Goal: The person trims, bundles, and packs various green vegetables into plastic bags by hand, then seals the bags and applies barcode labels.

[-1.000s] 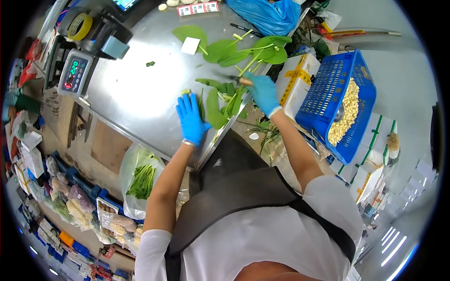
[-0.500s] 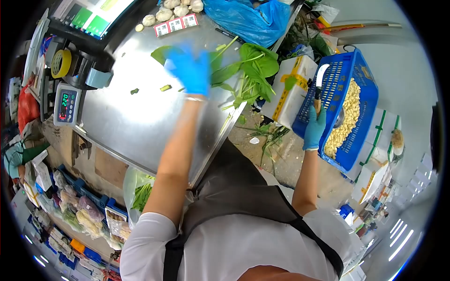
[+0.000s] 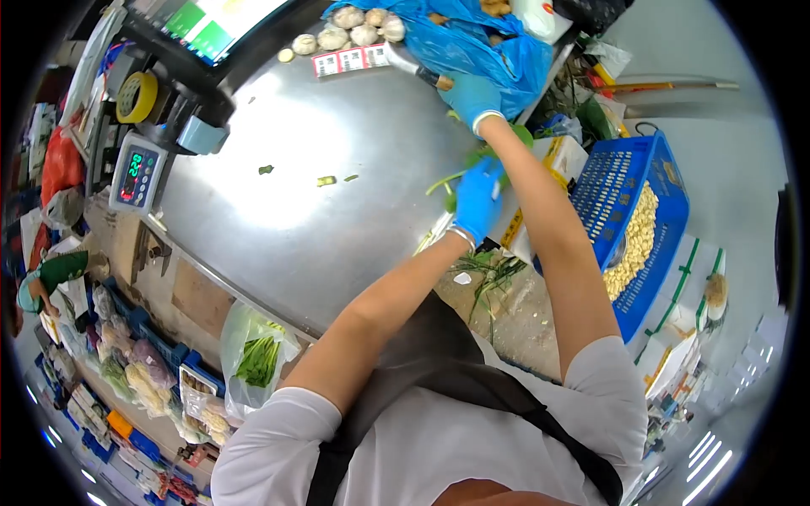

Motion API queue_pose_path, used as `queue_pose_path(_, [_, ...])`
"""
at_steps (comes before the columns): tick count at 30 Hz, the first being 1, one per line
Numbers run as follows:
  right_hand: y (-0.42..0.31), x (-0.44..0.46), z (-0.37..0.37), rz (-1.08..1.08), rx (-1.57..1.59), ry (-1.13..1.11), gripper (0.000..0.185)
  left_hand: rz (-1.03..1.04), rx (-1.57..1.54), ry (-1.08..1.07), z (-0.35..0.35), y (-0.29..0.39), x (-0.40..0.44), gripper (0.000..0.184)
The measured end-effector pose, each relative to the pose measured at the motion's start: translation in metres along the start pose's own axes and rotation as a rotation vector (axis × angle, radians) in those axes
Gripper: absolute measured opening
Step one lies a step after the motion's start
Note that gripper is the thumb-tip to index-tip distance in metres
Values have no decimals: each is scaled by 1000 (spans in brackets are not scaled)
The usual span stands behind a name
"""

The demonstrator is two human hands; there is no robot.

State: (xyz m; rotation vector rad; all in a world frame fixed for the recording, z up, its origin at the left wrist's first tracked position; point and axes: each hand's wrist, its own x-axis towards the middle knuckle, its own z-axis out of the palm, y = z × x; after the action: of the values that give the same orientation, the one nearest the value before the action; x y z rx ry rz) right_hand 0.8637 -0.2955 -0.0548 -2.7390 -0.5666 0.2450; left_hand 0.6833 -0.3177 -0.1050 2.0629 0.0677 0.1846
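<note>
My right hand (image 3: 474, 98), in a teal glove, is closed around the wooden handle of a knife (image 3: 430, 77) near the back right of the metal table. Its curved blade points left, by the strip of red-and-white labels (image 3: 350, 60). My left hand (image 3: 477, 204), in a blue glove, is at the table's right edge against leafy greens (image 3: 450, 180). Leaves and stems stick out around it, partly blurred and hidden by the hand and my right forearm. Whether its fingers grip them I cannot make out. Small green scraps (image 3: 326, 180) lie mid-table.
Garlic bulbs (image 3: 364, 34) and a blue plastic bag (image 3: 481, 42) lie at the table's back. A scale (image 3: 137, 173) stands at left. Beyond the right edge are a white foam box (image 3: 570, 158) and a blue basket (image 3: 666, 221) with peeled garlic cloves (image 3: 634, 244).
My right hand has carried the knife from beside the blue basket over to the table's back right. My left hand has moved right and nearer; the greens have shifted to the edge.
</note>
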Motion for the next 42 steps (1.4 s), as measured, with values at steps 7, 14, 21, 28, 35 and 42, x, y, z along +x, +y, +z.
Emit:
queue_pose_path(7, [4, 25, 49, -8, -342, 6, 17, 421, 255, -211, -128, -7, -59, 49])
queue_pose_path(14, [-5, 17, 24, -81, -276, -26, 22, -490, 821, 341, -234, -132, -58, 80])
queue_pose_path(21, [-85, 11, -68, -228, 402, 353, 30, -202, 369, 96, -102, -75, -18, 77])
queue_pose_path(28, [-215, -20, -9, -31, 953, -368, 24, 210, -747, -258, -59, 38, -60, 52])
queue_pose_path(35, [-338, -103, 190, -79, 773, -754, 31, -106, -101, -449, -188, -2, -170, 40])
queue_pose_path(42, [-400, -113, 197, -254, 875, -546, 44, -323, 46, 216, -286, -9, -293, 37])
